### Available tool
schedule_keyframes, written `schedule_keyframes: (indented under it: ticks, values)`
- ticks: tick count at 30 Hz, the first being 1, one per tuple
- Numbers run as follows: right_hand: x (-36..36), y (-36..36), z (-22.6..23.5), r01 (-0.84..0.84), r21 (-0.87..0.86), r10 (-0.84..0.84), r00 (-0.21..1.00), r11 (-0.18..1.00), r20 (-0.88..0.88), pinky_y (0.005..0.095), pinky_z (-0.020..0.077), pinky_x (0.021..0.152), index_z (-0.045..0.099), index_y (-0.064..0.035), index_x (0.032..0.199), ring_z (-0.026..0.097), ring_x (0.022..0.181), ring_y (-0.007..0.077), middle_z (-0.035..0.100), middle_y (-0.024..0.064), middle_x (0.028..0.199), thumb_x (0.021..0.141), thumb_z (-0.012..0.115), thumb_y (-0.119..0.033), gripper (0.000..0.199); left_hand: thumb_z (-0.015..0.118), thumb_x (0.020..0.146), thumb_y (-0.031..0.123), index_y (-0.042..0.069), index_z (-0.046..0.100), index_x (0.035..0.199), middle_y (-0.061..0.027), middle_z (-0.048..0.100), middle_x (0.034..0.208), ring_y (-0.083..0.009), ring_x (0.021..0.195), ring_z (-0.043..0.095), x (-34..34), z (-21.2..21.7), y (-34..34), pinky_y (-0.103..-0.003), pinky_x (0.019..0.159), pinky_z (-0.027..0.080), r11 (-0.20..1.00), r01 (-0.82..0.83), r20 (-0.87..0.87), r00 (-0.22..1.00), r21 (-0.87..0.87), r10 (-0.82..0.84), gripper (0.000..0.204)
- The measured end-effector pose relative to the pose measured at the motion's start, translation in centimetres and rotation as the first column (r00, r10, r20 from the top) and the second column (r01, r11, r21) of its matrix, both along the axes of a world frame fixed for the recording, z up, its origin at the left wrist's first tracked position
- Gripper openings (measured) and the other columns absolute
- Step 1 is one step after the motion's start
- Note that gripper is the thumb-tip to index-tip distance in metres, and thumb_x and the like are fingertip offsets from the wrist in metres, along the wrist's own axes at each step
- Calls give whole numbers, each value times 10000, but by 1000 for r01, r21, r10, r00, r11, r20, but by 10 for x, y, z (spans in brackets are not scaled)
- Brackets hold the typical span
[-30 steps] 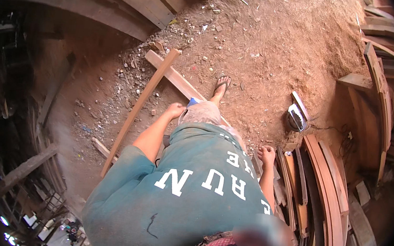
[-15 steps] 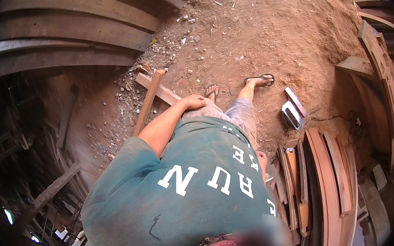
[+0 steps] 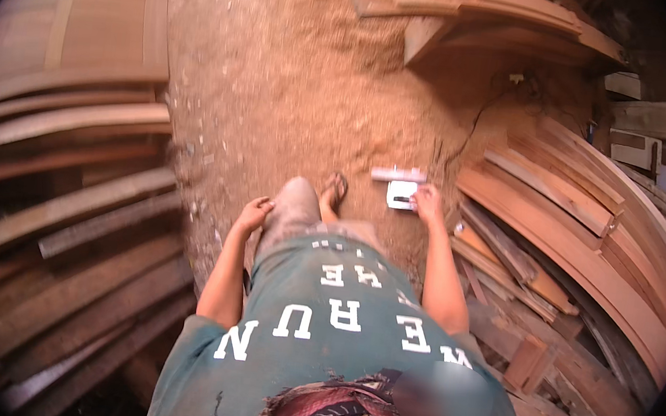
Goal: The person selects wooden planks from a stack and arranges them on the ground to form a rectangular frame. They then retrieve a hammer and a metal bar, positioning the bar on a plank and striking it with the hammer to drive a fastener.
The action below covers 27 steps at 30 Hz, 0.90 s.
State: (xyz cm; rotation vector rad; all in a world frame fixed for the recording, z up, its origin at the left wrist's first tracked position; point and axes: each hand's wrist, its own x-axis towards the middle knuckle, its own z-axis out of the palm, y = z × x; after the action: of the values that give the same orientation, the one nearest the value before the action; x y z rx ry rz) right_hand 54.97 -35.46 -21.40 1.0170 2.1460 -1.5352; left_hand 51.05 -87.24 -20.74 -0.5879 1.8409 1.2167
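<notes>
Beside the planks (image 3: 549,239), the half-curled right hand (image 3: 428,203) is overlapping a white box (image 3: 399,189), grip unclear, the slack-fingered left hand (image 3: 252,214) hanging seemingly empty, a loose cord (image 3: 472,129) risking a trip.

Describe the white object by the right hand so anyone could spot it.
Find the plank stack on the right, then the brown ground left of it. At the right hand is the white object: blocky, dark-patched, unlike the slim pale strip just beyond.

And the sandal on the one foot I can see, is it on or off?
On: the dark sandal has its strap across the foot, though blur softens the detail.
</notes>
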Motion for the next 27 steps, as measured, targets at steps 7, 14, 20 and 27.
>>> schedule_keyframes:
  ticks: [7, 14, 20, 27]
  values:
    - [-46, 16, 19, 149, -42, -145, 986, 988, 87, 306, 464, 429, 603, -19, 867, 596, 505, 158, 649, 88, 658, 879, 598, -49, 33, 643, 1000, 180, 1, 570, 1350, -154, 689, 1202, -192, 1120, 658, -313, 226, 156, -313, 909, 531, 969, 19, -739, 651, 245, 174, 401]
    - [-65, 37, -22, 125, 69, -138, 961, 990, 240, 368, 534, 521, 664, -22, 1082, 665, 608, 206, 694, 129, 796, 800, 588, 47, 300, 602, 1010, 117, 6, 667, 1144, -96, 722, 915, -80, 656, 621, -430, 421, 260, -229, 584, 487, 684, 518, -829, 506, 514, 240, 186]
    - [-113, 94, -30, 459, 5, -458, 884, 888, 92, 414, 545, 695, 544, -75, 1353, 676, 787, 253, 701, 128, 931, 916, 648, -215, 471, 561, 1014, 139, 225, 579, 1323, -151, 728, 880, -303, 769, 709, -442, 536, 382, -418, 693, 564, -51, 931, -849, 352, 362, 393, 322]
    - [-181, 137, 25, 629, 191, -621, 776, 753, -107, 338, 540, 611, 664, -28, 906, 666, 635, 162, 713, 95, 741, 846, 688, -183, 168, 468, 1059, 127, 222, 593, 1310, -123, 758, 964, -294, 873, 728, -436, 541, 538, -387, 747, 592, -629, 764, -906, 355, 141, 229, 296]
